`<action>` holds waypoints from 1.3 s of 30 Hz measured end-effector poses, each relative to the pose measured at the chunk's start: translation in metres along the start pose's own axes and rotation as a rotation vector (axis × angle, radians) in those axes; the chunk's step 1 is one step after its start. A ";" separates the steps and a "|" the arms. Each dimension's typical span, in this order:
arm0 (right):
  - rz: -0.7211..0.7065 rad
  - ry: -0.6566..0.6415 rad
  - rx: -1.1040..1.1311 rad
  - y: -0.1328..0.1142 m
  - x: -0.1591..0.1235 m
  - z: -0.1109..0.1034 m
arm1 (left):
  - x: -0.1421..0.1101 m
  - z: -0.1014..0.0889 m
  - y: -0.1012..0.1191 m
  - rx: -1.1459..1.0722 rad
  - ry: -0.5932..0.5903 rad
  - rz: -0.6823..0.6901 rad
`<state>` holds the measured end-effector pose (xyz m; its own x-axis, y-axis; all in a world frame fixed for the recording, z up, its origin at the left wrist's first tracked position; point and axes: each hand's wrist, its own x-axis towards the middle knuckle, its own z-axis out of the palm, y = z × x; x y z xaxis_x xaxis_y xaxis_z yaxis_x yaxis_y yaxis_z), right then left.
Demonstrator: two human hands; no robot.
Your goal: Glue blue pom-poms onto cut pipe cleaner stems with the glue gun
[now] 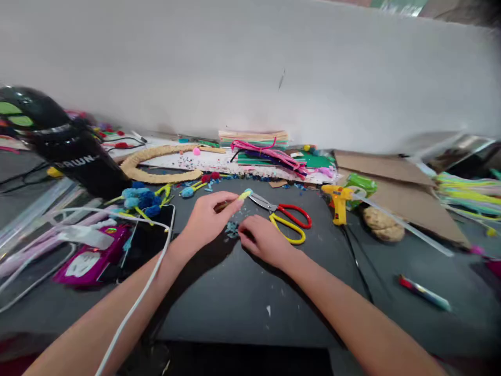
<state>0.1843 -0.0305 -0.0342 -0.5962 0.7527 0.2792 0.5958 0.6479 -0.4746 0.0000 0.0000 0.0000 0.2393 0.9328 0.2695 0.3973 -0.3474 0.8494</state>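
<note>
Your left hand [211,213] pinches a small yellow-green fuzzy piece [245,194] with a light-blue tip between thumb and fingers, raised slightly above the dark grey tabletop [250,308]. Your right hand [263,239] rests low beside it with the fingers curled under; whether it grips anything cannot be told. Blue clippings [231,228] are scattered on the surface between your two hands. Just beyond your right hand lie scissors [273,208] with one red and one yellow handle, their blades pointing toward the fuzzy piece; contact cannot be determined. To the right stands a yellow hot-glue gun [338,202], a translucent glue stick [409,225] projecting from its rear. To the left, blue pompoms [146,201] lie near a black bottle [88,162]; a white cable [154,273] crosses your left forearm.
</note>
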 end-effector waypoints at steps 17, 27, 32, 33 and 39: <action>0.083 0.015 0.148 -0.002 -0.020 -0.037 | 0.000 0.001 -0.006 0.059 0.047 0.106; 0.318 0.401 0.430 -0.013 -0.017 -0.036 | -0.009 0.014 0.012 -0.152 -0.086 -0.019; 0.431 0.497 0.707 -0.021 -0.011 -0.027 | -0.011 0.020 0.017 -0.306 -0.150 -0.099; 0.446 0.518 0.739 -0.022 -0.010 -0.026 | -0.011 0.021 0.018 -0.319 -0.153 -0.100; 0.494 0.600 0.863 -0.023 -0.008 -0.022 | -0.012 0.022 0.016 -0.318 -0.155 -0.088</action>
<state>0.1867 -0.0492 -0.0073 0.0877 0.9854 0.1459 -0.0104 0.1473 -0.9890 0.0232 -0.0186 0.0009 0.3578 0.9236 0.1376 0.1324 -0.1960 0.9716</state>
